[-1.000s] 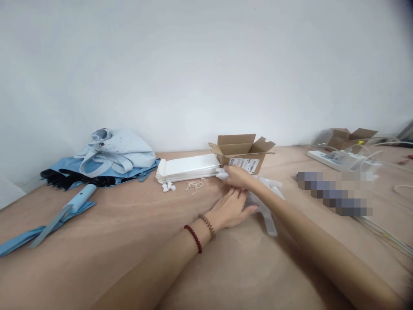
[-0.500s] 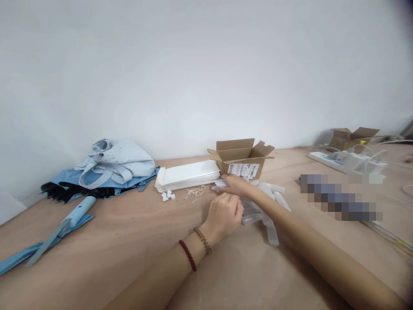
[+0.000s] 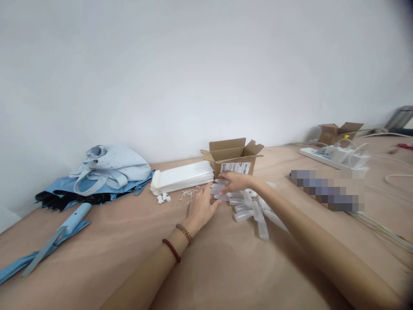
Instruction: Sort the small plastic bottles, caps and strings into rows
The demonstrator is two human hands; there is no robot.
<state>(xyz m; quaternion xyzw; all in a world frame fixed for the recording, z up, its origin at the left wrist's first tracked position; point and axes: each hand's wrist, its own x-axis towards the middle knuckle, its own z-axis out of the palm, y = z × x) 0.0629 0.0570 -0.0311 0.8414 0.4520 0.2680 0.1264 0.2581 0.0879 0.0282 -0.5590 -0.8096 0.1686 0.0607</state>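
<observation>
Several translucent plastic tubes (image 3: 262, 227) lie in a loose pile on the table, and a few more are lined up at its left end by the cardboard box. My right hand (image 3: 238, 181) reaches over these lined-up tubes, thumb and fingers apart at their upper side. My left hand (image 3: 202, 206), with bracelets at the wrist, rests at the left ends of the tubes, fingers stretched out and thumb pointing right. Its fingertips partly cover thin white strings (image 3: 187, 196). Whether either hand presses on a tube is hard to see.
Behind the hands stands an open cardboard box (image 3: 232, 167) beside a stack of white packets (image 3: 183, 175). Small white pieces (image 3: 163, 198) lie before the stack. At left are a blue umbrella (image 3: 75, 217) and a pale cloth bag (image 3: 124, 163); at right, a power strip (image 3: 325, 159) with cables.
My left hand has moved left and opened from a closed shape. My right thumb and fingers have spread, and the lined-up tubes now show between the hands. The view has shifted slightly right.
</observation>
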